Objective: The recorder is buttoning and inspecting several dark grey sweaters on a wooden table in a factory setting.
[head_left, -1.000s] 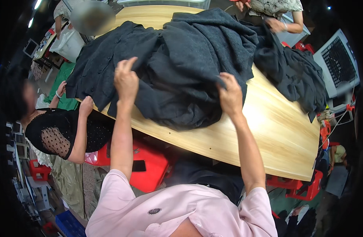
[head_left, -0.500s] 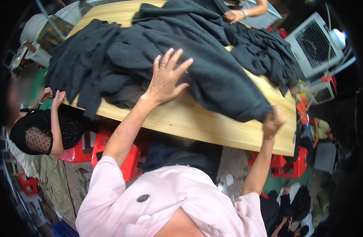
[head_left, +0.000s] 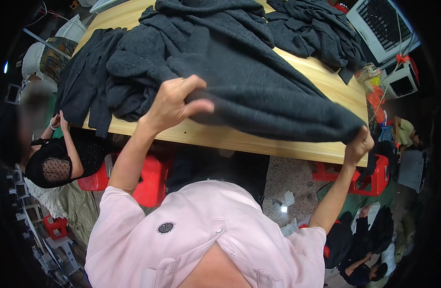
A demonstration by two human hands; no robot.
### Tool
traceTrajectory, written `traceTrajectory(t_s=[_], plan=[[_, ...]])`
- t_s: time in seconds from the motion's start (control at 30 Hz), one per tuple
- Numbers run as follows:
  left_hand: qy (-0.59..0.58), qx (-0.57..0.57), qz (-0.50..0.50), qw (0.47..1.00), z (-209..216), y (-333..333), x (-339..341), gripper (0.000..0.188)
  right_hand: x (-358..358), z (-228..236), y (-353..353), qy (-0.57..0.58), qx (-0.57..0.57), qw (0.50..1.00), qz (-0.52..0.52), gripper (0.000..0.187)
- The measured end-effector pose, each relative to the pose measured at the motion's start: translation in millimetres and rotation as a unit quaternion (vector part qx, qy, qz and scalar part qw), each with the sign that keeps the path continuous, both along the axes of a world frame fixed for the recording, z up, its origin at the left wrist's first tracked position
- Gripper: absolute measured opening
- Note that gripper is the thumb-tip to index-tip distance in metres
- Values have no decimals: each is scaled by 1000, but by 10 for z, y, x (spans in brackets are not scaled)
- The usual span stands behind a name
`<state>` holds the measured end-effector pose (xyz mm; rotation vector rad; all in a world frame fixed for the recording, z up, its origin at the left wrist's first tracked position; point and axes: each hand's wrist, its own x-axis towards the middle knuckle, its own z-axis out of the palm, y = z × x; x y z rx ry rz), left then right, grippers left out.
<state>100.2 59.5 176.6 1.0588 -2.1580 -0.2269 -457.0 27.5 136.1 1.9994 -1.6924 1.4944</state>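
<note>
A dark grey woolly garment (head_left: 259,81) lies across the wooden table (head_left: 321,151); its exact kind is hidden in its folds. At its right end, my right hand (head_left: 359,144) is closed around the cloth near the table's right corner. My left hand (head_left: 175,101) has its fingers curled at the cloth's near edge, thumb held out, and a fold seems pinched in it. Between both hands the near edge is stretched, slightly lifted and blurred by motion.
More dark garments lie at the table's left (head_left: 88,72) and far right (head_left: 316,33). At the left edge a person in black (head_left: 52,163) handles cloth. Red stools (head_left: 153,182) stand under the near side. A grey air cooler (head_left: 381,29) stands beyond the right corner.
My left hand has gone from spread flat over the garment to curled at its near edge. My right hand has moved right, drawing its end along. The far person's hand is out of view.
</note>
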Motion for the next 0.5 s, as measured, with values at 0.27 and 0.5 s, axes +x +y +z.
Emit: traceTrajectory(t_s=[0.27, 0.5], plan=[[-315, 132, -42, 939, -448, 525, -68, 48, 315, -163, 566, 295, -6, 941, 165, 64], [92, 231, 31, 968, 32, -579, 527, 11, 154, -103, -317, 264, 166, 937, 154, 29]])
